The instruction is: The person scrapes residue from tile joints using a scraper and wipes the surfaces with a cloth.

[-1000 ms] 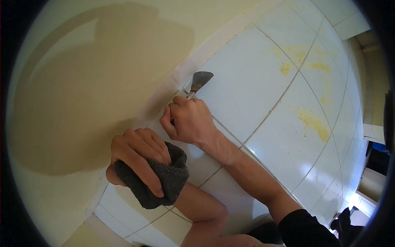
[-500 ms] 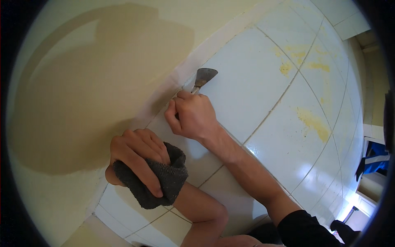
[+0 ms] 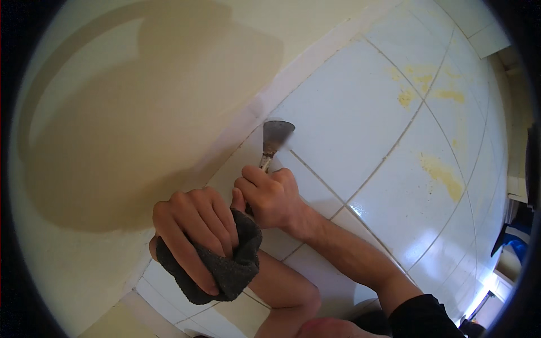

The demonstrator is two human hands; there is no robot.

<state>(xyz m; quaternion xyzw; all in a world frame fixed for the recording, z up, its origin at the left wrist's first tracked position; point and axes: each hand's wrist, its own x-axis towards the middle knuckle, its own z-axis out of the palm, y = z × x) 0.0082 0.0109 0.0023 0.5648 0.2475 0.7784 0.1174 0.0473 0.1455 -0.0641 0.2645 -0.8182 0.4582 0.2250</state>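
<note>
Scraper [image 3: 272,144] is gripped by the right hand [image 3: 272,198] behind its blade [image 3: 278,133], presumably leaving the edge exposed, while cloth [image 3: 241,276] is clasped, bunched, in the left hand [image 3: 194,224].

Along the left here runs the wall [image 3: 90,169]; to the right spreads the tiled floor [image 3: 344,107]. The cloth [image 3: 239,273] sits in the left hand [image 3: 197,231], just beside the right hand [image 3: 271,198], whose scraper [image 3: 277,134] points ahead near the wall's foot; smears [image 3: 444,176] lie on the floor farther right.
</note>
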